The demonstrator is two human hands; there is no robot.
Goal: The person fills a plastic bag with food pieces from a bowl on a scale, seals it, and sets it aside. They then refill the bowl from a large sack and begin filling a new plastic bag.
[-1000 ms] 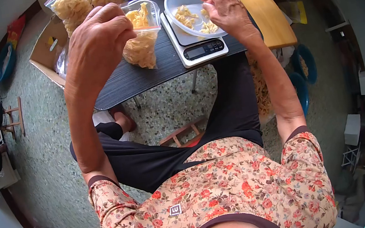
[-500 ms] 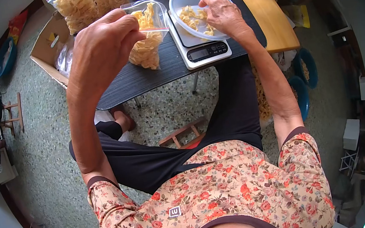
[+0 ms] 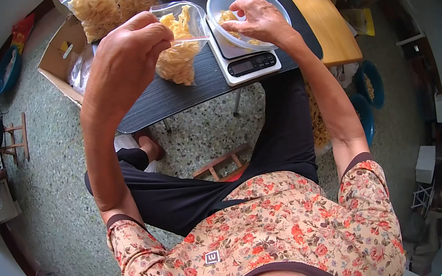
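My left hand (image 3: 140, 38) pinches the rim of a clear zip bag (image 3: 194, 19) at its near left side. The bag stands on the table with its mouth spread, part-filled with pale yellow dried strips (image 3: 176, 67). Over a translucent round bowl (image 3: 272, 2) to the right, my right hand (image 3: 263, 20) reaches inside. Its thumb and forefinger are apart on either side of a few yellow dried pieces (image 3: 227, 17); the other fingertips are partly hidden. Under the bowl is a white digital kitchen scale (image 3: 253, 67), whose display I cannot read.
Several filled bags (image 3: 93, 11) line the far edge of the dark table (image 3: 169, 100). An open cardboard box (image 3: 56, 65) stands left of it. A wooden chair (image 3: 324, 25) is close on the right, with blue basins (image 3: 363, 116) on the floor.
My right hand has moved left within the bowl, over the dried pieces. My left hand keeps its hold on the bag, which has shifted slightly right.
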